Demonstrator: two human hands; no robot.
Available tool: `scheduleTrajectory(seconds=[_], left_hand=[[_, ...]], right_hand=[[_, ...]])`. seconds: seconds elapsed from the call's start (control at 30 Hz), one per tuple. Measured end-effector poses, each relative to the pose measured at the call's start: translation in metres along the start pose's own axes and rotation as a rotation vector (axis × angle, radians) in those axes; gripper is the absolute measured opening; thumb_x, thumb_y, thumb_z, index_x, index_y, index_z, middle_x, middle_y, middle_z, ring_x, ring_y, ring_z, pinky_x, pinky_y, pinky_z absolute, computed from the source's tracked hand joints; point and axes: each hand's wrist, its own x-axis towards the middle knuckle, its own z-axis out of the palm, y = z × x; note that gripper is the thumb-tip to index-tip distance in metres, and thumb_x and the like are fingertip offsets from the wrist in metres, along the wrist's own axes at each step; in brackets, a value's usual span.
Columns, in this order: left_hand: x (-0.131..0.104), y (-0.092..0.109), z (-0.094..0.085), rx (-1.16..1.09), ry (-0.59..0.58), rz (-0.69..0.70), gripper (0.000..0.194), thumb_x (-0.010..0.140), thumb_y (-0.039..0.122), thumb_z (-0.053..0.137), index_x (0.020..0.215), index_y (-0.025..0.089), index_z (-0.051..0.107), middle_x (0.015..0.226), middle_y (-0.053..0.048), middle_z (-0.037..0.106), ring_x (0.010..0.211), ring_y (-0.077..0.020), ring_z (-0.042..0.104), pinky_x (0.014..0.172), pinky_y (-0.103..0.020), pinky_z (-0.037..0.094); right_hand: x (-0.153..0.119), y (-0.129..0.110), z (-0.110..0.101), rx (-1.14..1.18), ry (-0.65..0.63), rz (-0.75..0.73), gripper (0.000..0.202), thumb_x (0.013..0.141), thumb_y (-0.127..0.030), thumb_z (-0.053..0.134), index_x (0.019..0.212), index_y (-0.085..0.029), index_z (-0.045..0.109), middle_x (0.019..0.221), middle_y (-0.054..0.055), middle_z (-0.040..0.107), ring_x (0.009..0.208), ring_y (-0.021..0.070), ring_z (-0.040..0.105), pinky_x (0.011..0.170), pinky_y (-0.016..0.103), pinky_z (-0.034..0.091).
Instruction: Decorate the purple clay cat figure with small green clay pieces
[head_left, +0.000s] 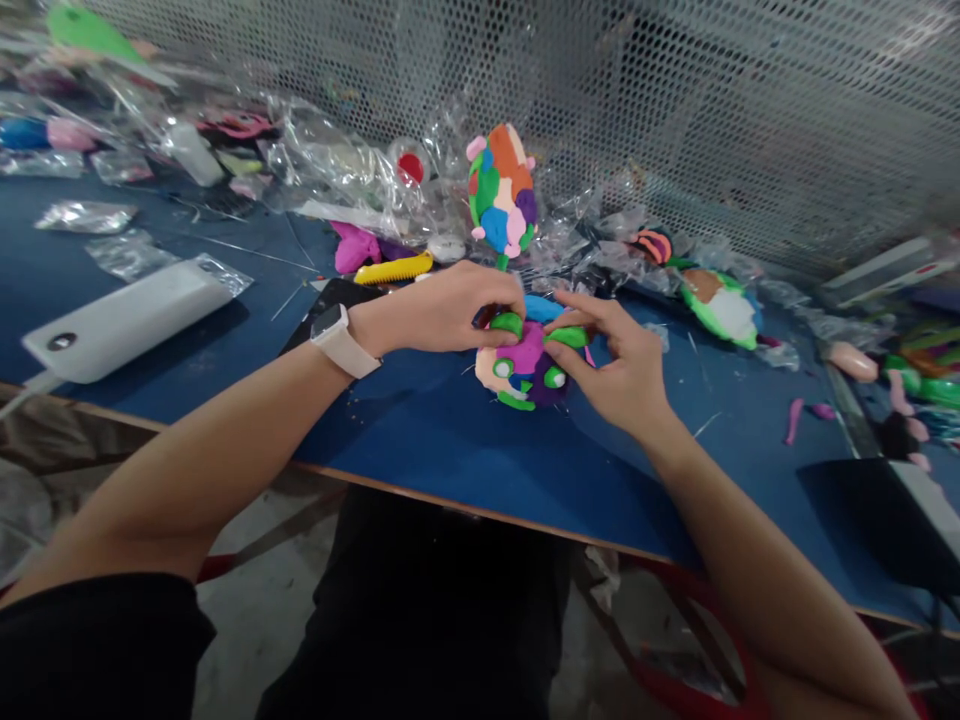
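Observation:
A multicoloured clay face lies on the blue table below both my hands, with green-rimmed white eyes and a green strip along its lower edge. My left hand, with a white-strapped watch at the wrist, pinches a green clay piece at the face's upper left. On the upper right, my right hand has thumb and fingers closed on another green clay piece. Both pieces touch or hover just over the purple part of the face; contact cannot be made out exactly. A blue clay strip shows behind them.
A patchwork clay figure stands behind the face, near crumpled clear plastic and a perforated metal screen. A yellow ridged tool lies left of it. A white power-bank-like device rests at left, a dark box at right.

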Motion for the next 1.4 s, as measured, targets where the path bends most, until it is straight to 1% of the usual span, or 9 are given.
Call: scheduleTrajectory(seconds=[0.13,0.33,0.5,0.63,0.8,0.93,1.13,1.27,1.4], left_hand=[[-0.001,-0.002,-0.004,0.014,0.036,-0.016,0.029,0.099,0.050,0.066,0.098,0.023,0.074,0.092,-0.004,0.075,0.081,-0.0174,0.067,0.078,-0.031,0.049],[-0.002,-0.016,-0.016,0.052,0.161,-0.297,0.067,0.115,0.048,0.017,0.093,0.017,0.073,0.087,-0.007,0.074,0.078,-0.0167,0.067,0.084,-0.033,0.050],[-0.008,-0.034,-0.016,0.421,-0.004,-0.381,0.030,0.103,0.035,0.049,0.110,0.015,0.071,0.109,-0.010,0.075,0.105,-0.0249,0.070,0.102,-0.039,0.051],[-0.014,-0.043,-0.005,0.610,-0.133,-0.380,0.039,0.099,0.030,0.056,0.132,0.010,0.063,0.135,-0.017,0.066,0.129,-0.0332,0.064,0.110,-0.043,0.050],[-0.015,-0.044,0.006,0.641,-0.195,-0.438,0.038,0.106,0.026,0.047,0.137,0.010,0.060,0.131,-0.018,0.068,0.123,-0.0340,0.068,0.106,-0.046,0.052],[-0.012,-0.041,0.007,0.563,-0.084,-0.433,0.034,0.105,0.027,0.054,0.136,0.013,0.062,0.129,-0.016,0.070,0.123,-0.0321,0.067,0.105,-0.045,0.053],[-0.005,-0.029,0.004,0.459,0.240,-0.326,0.034,0.095,0.024,0.072,0.127,0.016,0.066,0.122,-0.011,0.073,0.122,-0.0313,0.065,0.108,-0.049,0.053],[-0.004,-0.017,0.005,0.456,0.473,-0.143,0.031,0.098,0.021,0.069,0.128,0.019,0.064,0.121,-0.009,0.071,0.119,-0.0279,0.067,0.105,-0.049,0.057],[-0.005,0.001,0.013,0.445,0.496,0.021,0.030,0.106,0.038,0.062,0.133,0.024,0.060,0.123,-0.008,0.072,0.118,-0.0257,0.071,0.102,-0.048,0.060]], right_hand=[[0.002,0.001,0.002,0.045,-0.010,0.006,0.046,0.097,-0.034,0.072,0.142,-0.032,0.063,0.108,0.004,0.080,0.101,0.0249,0.078,0.086,0.042,0.063],[0.003,0.003,0.004,0.094,0.015,-0.030,0.040,0.094,-0.027,0.075,0.134,-0.030,0.068,0.102,0.002,0.080,0.096,0.0236,0.077,0.081,0.040,0.062],[0.000,0.010,0.000,0.088,0.028,-0.074,0.046,0.094,-0.032,0.079,0.138,-0.033,0.066,0.112,0.003,0.081,0.104,0.0247,0.076,0.085,0.042,0.061],[-0.004,0.019,-0.005,0.031,0.076,-0.110,0.047,0.094,-0.038,0.077,0.139,-0.033,0.065,0.115,0.005,0.079,0.105,0.0254,0.073,0.085,0.043,0.060],[-0.004,0.026,-0.005,0.041,0.190,-0.102,0.044,0.098,-0.045,0.071,0.140,-0.031,0.064,0.123,0.007,0.073,0.109,0.0254,0.073,0.086,0.042,0.060],[-0.003,0.026,-0.006,0.022,0.181,-0.053,0.035,0.106,-0.047,0.058,0.134,-0.029,0.068,0.121,0.008,0.075,0.111,0.0251,0.073,0.090,0.042,0.060],[-0.002,0.034,-0.008,0.015,0.213,0.023,0.035,0.108,-0.048,0.051,0.128,-0.026,0.071,0.117,0.009,0.075,0.107,0.0241,0.074,0.088,0.041,0.060],[-0.002,0.026,-0.010,-0.058,0.297,-0.079,0.028,0.105,-0.043,0.059,0.125,-0.028,0.071,0.116,0.008,0.076,0.110,0.0265,0.072,0.094,0.046,0.059],[-0.003,0.001,-0.012,-0.145,0.331,-0.280,0.023,0.097,-0.032,0.071,0.119,-0.029,0.073,0.112,0.006,0.077,0.109,0.0279,0.072,0.098,0.049,0.058]])
